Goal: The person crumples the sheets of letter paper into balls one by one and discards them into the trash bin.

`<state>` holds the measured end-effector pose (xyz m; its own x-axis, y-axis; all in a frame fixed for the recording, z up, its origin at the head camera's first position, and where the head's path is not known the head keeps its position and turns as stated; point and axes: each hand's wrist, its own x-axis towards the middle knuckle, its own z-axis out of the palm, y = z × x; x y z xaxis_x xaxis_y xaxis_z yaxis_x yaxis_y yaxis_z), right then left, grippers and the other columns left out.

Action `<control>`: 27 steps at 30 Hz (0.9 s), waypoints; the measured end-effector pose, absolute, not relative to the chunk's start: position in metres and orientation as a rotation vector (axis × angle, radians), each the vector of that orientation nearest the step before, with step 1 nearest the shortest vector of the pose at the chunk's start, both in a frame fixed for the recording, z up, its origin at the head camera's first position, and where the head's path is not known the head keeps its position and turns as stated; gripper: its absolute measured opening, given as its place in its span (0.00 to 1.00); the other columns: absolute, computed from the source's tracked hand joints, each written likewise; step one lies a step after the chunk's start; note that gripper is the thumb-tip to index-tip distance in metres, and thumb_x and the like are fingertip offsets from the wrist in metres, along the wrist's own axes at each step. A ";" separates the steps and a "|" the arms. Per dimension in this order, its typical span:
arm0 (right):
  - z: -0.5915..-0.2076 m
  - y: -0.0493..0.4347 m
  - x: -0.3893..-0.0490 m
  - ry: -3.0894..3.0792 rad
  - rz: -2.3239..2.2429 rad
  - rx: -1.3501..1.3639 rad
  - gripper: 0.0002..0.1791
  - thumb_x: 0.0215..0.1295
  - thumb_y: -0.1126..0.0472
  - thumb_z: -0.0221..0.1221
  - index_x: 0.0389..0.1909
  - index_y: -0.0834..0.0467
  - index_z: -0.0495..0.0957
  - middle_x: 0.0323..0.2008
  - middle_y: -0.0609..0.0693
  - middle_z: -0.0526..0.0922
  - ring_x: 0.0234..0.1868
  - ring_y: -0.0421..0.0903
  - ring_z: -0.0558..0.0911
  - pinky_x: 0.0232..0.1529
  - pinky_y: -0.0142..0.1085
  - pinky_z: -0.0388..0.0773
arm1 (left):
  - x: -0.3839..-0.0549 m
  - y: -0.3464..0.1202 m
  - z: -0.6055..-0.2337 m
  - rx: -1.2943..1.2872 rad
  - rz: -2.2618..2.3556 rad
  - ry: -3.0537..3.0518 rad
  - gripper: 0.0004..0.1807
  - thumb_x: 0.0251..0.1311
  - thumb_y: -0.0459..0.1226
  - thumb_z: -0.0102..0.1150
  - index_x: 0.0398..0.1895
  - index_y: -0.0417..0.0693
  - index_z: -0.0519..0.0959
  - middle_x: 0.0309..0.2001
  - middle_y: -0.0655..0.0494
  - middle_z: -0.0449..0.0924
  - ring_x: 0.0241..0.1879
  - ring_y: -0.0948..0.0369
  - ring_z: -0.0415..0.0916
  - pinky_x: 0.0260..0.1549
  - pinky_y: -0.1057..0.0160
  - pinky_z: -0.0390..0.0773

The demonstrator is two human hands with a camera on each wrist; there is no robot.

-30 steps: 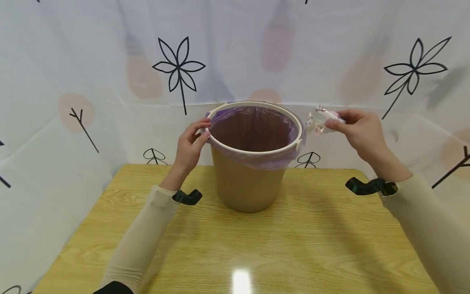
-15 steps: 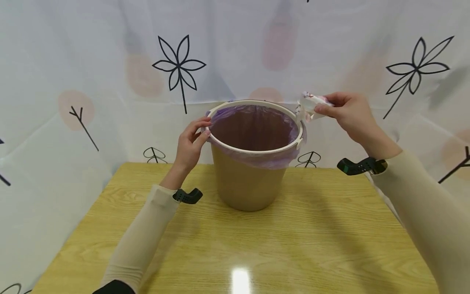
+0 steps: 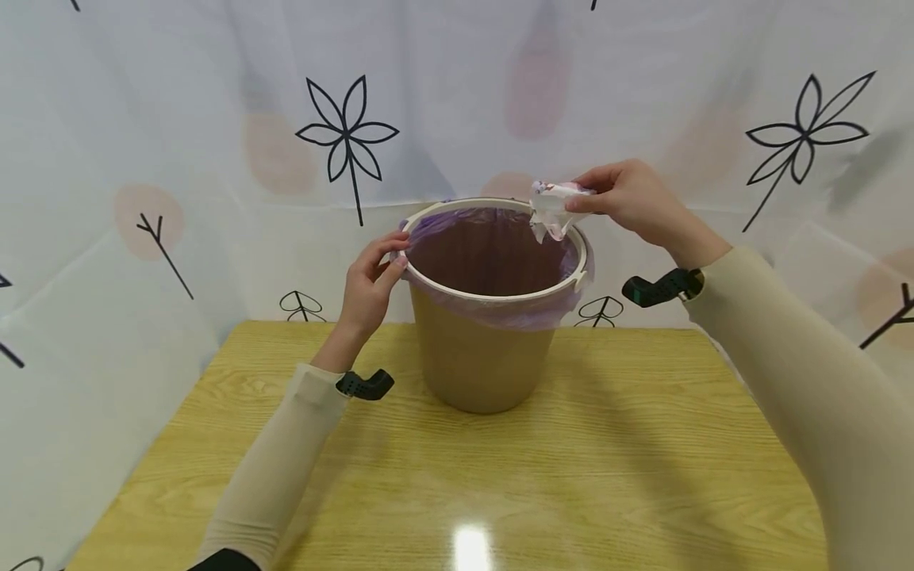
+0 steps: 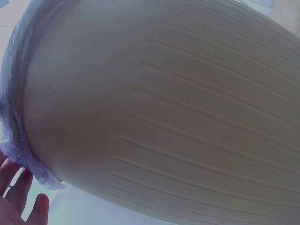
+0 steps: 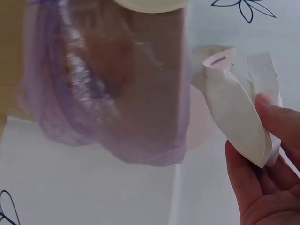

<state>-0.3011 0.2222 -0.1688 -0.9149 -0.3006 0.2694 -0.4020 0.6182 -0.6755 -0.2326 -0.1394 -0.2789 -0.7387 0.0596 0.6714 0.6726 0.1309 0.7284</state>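
Note:
A beige trash can (image 3: 485, 361) stands upright on the table, lined with a thin purple bag (image 3: 524, 316) folded over its rim and held by a cream ring (image 3: 500, 297). My left hand (image 3: 366, 289) grips the rim on the left side, fingers over the edge; the left wrist view shows its fingertips (image 4: 21, 187) at the bag's folded edge beside the ribbed wall. Above the far right part of the opening, my right hand (image 3: 639, 202) pinches a crumpled white piece of paper (image 3: 555, 208) with pinkish patches. Close up, the paper (image 5: 234, 110) is loosely folded between thumb and fingers.
The yellow wood-grain table (image 3: 457, 468) reaches back to a white cloth backdrop (image 3: 457, 95) printed with flowers and pale spots. Both wrists carry a dark strap-on device, such as the right wrist's device (image 3: 660, 287).
My right hand has moved left with the paper, from beside the trash can to above its opening. The left hand and the can have stayed in place.

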 end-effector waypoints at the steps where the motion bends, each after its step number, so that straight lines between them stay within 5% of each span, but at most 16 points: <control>1: -0.167 0.220 -0.303 -2.724 1.170 0.609 0.26 0.64 0.53 0.68 0.57 0.66 0.79 0.46 0.54 0.82 0.41 0.44 0.79 0.39 0.29 0.75 | -0.233 -0.139 -0.279 -0.705 -1.650 -1.925 0.16 0.70 0.28 0.52 0.54 0.22 0.75 0.64 0.34 0.71 0.68 0.48 0.64 0.64 0.46 0.67; 13: -0.156 0.192 -0.318 -2.919 1.309 0.769 0.21 0.63 0.61 0.67 0.54 0.67 0.79 0.41 0.51 0.83 0.41 0.45 0.82 0.50 0.39 0.80 | -0.232 -0.139 -0.278 -0.699 -1.662 -1.925 0.16 0.70 0.28 0.51 0.54 0.22 0.74 0.64 0.35 0.71 0.68 0.50 0.64 0.63 0.54 0.69; 27: -0.155 0.166 -0.334 -3.046 1.373 0.880 0.16 0.63 0.68 0.65 0.51 0.67 0.79 0.40 0.53 0.83 0.39 0.46 0.81 0.44 0.39 0.80 | -0.237 -0.140 -0.283 -0.708 -1.684 -1.902 0.15 0.71 0.28 0.51 0.55 0.23 0.74 0.64 0.36 0.71 0.68 0.50 0.65 0.62 0.55 0.70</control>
<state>-0.3344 0.1655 -0.1549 -0.8247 -0.5606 -0.0746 -0.3153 0.5653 -0.7622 -0.2371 -0.1400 -0.2832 -0.7403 0.0545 0.6701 0.6718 0.0996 0.7340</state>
